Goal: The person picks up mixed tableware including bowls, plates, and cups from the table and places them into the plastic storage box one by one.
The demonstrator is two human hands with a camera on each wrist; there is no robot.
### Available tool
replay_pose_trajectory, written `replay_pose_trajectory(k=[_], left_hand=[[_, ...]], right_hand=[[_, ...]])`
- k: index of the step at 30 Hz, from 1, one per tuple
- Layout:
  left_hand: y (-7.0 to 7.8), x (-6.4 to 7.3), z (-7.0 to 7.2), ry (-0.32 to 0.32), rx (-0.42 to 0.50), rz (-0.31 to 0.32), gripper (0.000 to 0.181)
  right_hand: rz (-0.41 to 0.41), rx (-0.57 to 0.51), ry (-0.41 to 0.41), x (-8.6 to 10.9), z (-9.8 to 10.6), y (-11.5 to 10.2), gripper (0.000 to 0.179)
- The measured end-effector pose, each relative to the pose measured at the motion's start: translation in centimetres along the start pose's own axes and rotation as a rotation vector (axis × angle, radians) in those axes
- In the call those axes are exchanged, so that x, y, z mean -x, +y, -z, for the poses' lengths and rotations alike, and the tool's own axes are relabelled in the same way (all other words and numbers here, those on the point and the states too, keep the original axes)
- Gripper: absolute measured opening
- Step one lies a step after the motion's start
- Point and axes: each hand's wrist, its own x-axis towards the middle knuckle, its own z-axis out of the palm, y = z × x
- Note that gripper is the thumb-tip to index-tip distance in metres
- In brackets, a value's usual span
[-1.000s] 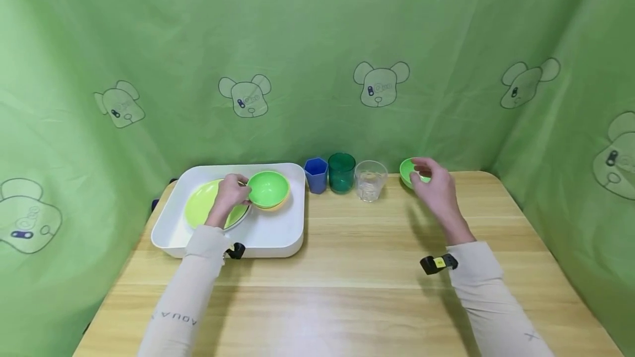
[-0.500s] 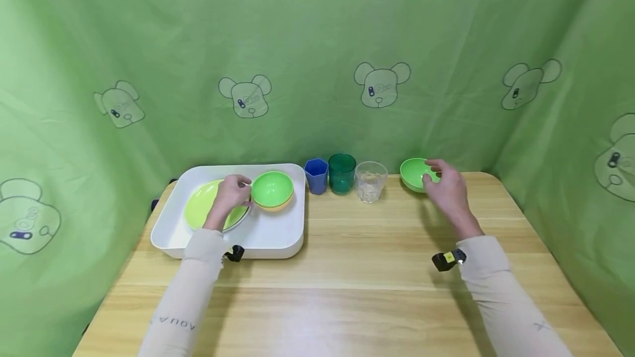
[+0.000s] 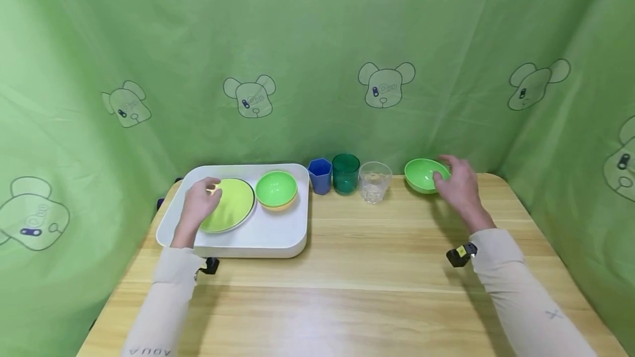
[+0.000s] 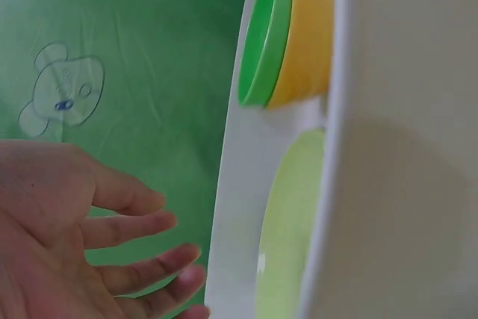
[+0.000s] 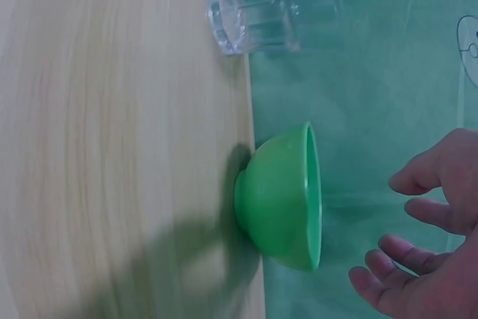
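Observation:
My left hand (image 3: 199,203) hovers above the left part of the yellow-green plate (image 3: 233,205), its fingers loosely bent and holding nothing. In the left wrist view that hand stays apart from the plate and the bowls. A green bowl (image 3: 276,188) sits nested in a yellow-orange bowl (image 4: 308,39) at the tray's right side. Beside and above the right rim of another green bowl (image 3: 421,176) on the table is my right hand (image 3: 458,186). The right wrist view has a gap between its relaxed fingers (image 5: 407,255) and that bowl (image 5: 280,196).
The white tray (image 3: 268,244) stands at the back left of the wooden table (image 3: 347,269). Right of it are a blue cup (image 3: 320,177), a dark green cup (image 3: 345,174) and a clear glass (image 3: 374,183). A green curtain (image 3: 317,43) hangs behind.
The left hand has moved left, away from the nested bowls, to above the plate. My right hand has shifted right, from over the single bowl to its right rim, uncovering it.

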Motion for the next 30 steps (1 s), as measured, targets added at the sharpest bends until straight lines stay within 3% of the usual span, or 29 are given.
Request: replay_pose_trajectory(k=[7,12,16,20,30], left_hand=[[-1.4,1.9,1.9,0.117,-0.035,-0.024,0.045],[-2.9,2.6,2.8,0.154,-0.124,0.055,0.050],[-4.3,3.0,3.3,0.138,-0.165,0.134,0.056],[-5.4,3.3,3.8,0.113,-0.190,0.172,0.060],[-6.6,4.0,4.4,0.019,-0.143,0.242,0.063]], right_hand=[[-0.022,0.018,-0.026,-0.3,-0.1,1.2,0.055],[-0.050,0.022,-0.054,-0.6,-0.2,2.1,0.060],[-0.072,0.025,-0.074,-0.8,-0.4,2.8,0.064],[-0.101,0.019,-0.098,-1.0,-0.5,3.4,0.068],[-0.132,0.004,-0.133,-1.0,-0.2,3.9,0.073]])
